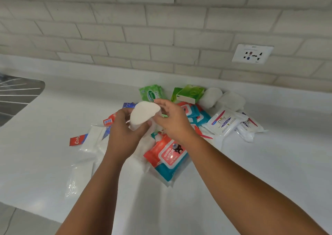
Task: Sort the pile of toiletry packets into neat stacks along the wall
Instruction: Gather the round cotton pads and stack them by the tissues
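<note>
Between both hands, above the pile, a white pad (143, 115) is being held up off the desk (269, 162). Left hand (124, 134) is gripping its lower edge, thumb and fingers wrapped under it; right hand (172, 121) is pinching its upper right rim, fingers curling over the top. Both are grasping that one pad, and it is tilting with its flat face toward the camera.

Right under the wrists, a red and teal wipes pack (167, 155) is lying face up on a crumpled clear bag (86, 162). Left of the left hand, a red toothpaste box (76, 140) is poking out from beneath a white packet (94, 137), and a second red box (109, 120) is peeking out just behind the knuckles. Beyond the fingertips, toward the wall (161, 36), a green wipes pack (151, 93) is sitting beside a green box (190, 93). Right of the right hand, more red and teal packs (195, 114) are piling up, touching one another. Farther right, two white Dove packs (224, 122) are lying side by side, with two white rolls (211, 97) behind them near the wall.

Up on the wall, well right of the hands, a socket (252, 53) is showing. Far left, a metal sink drainer (16, 98) is cutting into the edge of view.
</note>
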`<state>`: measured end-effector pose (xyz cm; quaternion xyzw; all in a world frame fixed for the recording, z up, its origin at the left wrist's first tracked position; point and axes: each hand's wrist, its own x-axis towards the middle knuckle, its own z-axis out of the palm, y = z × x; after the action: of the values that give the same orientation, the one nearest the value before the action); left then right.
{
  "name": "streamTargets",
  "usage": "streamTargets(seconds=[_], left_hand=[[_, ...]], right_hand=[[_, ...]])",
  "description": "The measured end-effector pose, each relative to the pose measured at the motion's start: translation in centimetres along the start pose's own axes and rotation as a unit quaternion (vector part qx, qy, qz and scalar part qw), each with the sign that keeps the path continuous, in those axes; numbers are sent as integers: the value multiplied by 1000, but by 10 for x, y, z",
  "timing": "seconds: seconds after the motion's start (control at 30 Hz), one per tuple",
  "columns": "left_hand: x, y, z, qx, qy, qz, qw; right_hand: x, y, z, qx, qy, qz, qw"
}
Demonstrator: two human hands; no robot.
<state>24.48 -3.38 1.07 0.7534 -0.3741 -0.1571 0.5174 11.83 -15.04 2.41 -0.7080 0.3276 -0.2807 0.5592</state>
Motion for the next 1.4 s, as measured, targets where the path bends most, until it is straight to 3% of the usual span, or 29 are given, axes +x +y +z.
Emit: streamTargets(seconds=[0.17,0.27,0.47,0.57,0.73,0.9,1.03,1.13,1.23,1.4], left_hand=[[-38,40,35,-66,34,-20,997],[-68,57,64,-45,31,-24,998],[-128,61,123,-37,-153,-30,987],[-149,53,142,-30,-231,-53,971],[-168,45,164,15,-240,-57,969],[-175,40,178,132,-309,-20,942],[-179,41,189,201,-238,-15,950],[-187,45,197,176,-197,-34,964],[-198,43,202,134,-206,-36,969],[-208,40,204,143,-223,-16,964]], right_hand=[[-53,-3,-28,15,112,49,992],[-90,2,-51,53,125,65,989],[-147,37,-103,130,91,161,974],[-171,58,-128,111,84,202,969],[-203,87,-158,73,61,210,973],[-220,95,-180,3,22,181,983],[-225,95,-192,-54,69,158,984],[-232,96,-198,-66,70,159,983],[-236,98,-196,-92,79,180,976],[-228,95,-186,-47,132,206,968]])
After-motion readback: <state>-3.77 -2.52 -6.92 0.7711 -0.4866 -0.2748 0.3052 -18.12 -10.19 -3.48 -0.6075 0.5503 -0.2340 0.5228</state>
